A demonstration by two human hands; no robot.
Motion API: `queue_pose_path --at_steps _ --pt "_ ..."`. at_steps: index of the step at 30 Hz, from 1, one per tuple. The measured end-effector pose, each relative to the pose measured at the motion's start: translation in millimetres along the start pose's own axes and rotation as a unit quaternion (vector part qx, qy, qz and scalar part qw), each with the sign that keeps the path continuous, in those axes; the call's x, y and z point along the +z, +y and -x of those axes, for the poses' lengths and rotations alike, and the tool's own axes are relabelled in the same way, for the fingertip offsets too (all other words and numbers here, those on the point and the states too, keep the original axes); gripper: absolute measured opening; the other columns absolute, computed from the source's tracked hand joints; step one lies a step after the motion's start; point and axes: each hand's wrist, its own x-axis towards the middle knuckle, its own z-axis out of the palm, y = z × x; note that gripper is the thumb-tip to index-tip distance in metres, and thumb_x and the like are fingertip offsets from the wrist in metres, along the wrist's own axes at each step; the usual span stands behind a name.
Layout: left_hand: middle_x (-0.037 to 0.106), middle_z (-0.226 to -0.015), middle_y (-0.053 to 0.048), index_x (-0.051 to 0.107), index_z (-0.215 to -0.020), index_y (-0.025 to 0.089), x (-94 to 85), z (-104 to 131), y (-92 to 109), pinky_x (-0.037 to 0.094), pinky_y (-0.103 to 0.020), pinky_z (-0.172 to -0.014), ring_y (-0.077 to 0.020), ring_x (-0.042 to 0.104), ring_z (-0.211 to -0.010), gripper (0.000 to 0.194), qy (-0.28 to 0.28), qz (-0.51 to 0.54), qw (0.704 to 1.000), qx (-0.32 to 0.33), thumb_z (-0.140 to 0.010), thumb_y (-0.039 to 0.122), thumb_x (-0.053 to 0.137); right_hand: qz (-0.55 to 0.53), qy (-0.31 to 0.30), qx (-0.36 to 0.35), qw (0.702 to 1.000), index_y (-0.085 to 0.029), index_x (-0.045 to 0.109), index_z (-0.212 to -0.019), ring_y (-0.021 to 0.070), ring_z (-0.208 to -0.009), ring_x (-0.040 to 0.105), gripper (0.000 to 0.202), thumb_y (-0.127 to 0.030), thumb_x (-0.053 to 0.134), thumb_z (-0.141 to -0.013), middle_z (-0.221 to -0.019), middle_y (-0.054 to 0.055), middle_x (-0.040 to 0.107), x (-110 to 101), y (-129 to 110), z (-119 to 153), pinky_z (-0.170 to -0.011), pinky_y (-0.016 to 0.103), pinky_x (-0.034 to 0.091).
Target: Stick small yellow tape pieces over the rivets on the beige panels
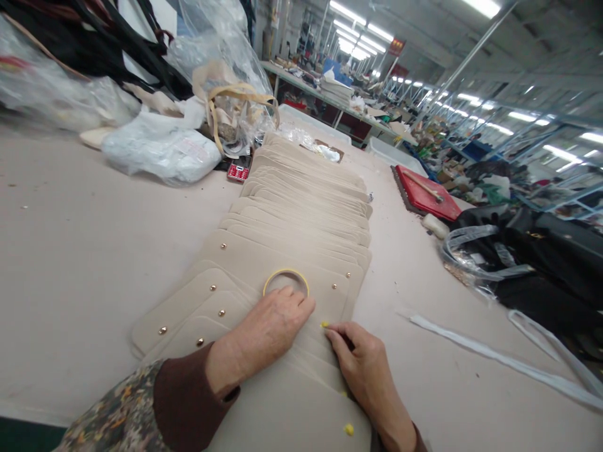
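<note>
My left hand (273,323) is closed on a thin roll of yellow tape (286,272), whose ring stands up beyond my fingers. To its right, my right hand (362,358) pinches a small piece of yellow tape (325,324) between thumb and forefinger, just at a panel's surface. Both hands are over a long row of overlapping beige panels (282,220) with rounded corners. Gold metal studs (222,312) show on several nearer panels. Another yellow tape bit (348,429) sits on the closest panel, near its right edge.
Plastic-wrapped bundles (160,147) lie at the left, near a small red-and-black item (239,169). A hammer (424,187) rests on a red block (428,194) at the right. Black bags (551,270) and a white strip (494,358) lie along the right side.
</note>
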Motion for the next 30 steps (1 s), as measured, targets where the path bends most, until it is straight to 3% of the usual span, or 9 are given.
queue_pose_path --at_steps 5,10,15,19,24,30 --pt "0.059 -0.088 -0.004 0.052 -0.092 0.019 -2.6 0.6 0.6 0.043 -0.035 -0.072 -0.0231 0.05 -0.081 0.016 0.011 0.012 1.0 0.008 -0.089 0.006 0.042 0.073 0.014 -0.006 0.997 -0.019 0.07 -0.081 0.019 -0.071 0.066 0.024 -0.03 0.051 -0.091 -0.079 0.007 0.072 7.7 -6.2 -7.3 -0.071 0.028 0.047" --pt "0.059 -0.086 -0.004 0.052 -0.09 0.018 -2.4 -1.6 0.4 0.042 -0.034 -0.07 -0.0222 0.05 -0.079 0.016 0.014 0.012 1.0 0.016 -0.091 0.007 0.042 0.086 0.01 0.02 0.996 -0.021 0.065 -0.071 0.0146 -0.06 0.059 0.017 -0.027 0.055 -0.084 -0.067 0.002 0.067 7.5 -18.2 -18.5 -0.06 0.024 0.041" --pt "0.06 -0.083 -0.004 0.054 -0.088 0.018 -6.3 0.2 1.0 0.045 -0.034 -0.069 -0.0216 0.053 -0.077 0.017 0.022 0.029 0.999 0.013 -0.093 0.009 0.04 0.104 -0.043 0.052 0.992 -0.021 0.062 -0.063 0.0128 -0.053 0.054 0.018 -0.024 0.055 -0.08 -0.057 -0.001 0.062 -0.3 -23.2 -22.7 -0.054 0.023 0.035" --pt "0.065 -0.088 -0.003 0.055 -0.103 0.018 -10.7 2.3 0.8 0.049 -0.03 -0.076 -0.0184 0.061 -0.084 0.019 0.093 0.119 0.988 0.042 -0.095 0.01 0.04 0.039 -0.104 0.069 0.991 -0.021 0.065 -0.065 0.0131 -0.053 0.056 0.018 -0.025 0.056 -0.079 -0.057 -0.002 0.063 -8.9 -19.0 -20.8 -0.051 0.022 0.032" --pt "0.07 -0.102 -0.004 0.054 -0.116 0.019 -13.7 -0.8 0.1 0.053 -0.024 -0.082 -0.0138 0.067 -0.091 0.024 0.182 0.179 0.964 0.079 -0.095 0.012 0.043 0.019 -0.085 0.059 0.994 -0.02 0.067 -0.069 0.0135 -0.055 0.057 0.013 -0.026 0.061 -0.078 -0.059 -0.001 0.066 -11.4 -14.6 -22.5 -0.051 0.022 0.032" --pt "0.069 -0.114 -0.008 0.047 -0.13 0.019 -13.4 -4.0 -0.4 0.055 -0.029 -0.085 -0.018 0.068 -0.1 0.034 0.175 0.139 0.973 0.051 -0.096 0.017 0.043 0.05 -0.074 0.056 0.994 -0.02 0.064 -0.061 0.0126 -0.053 0.054 0.019 -0.03 0.066 -0.077 -0.056 -0.002 0.064 -7.2 -9.9 -31.0 -0.05 0.023 0.029"
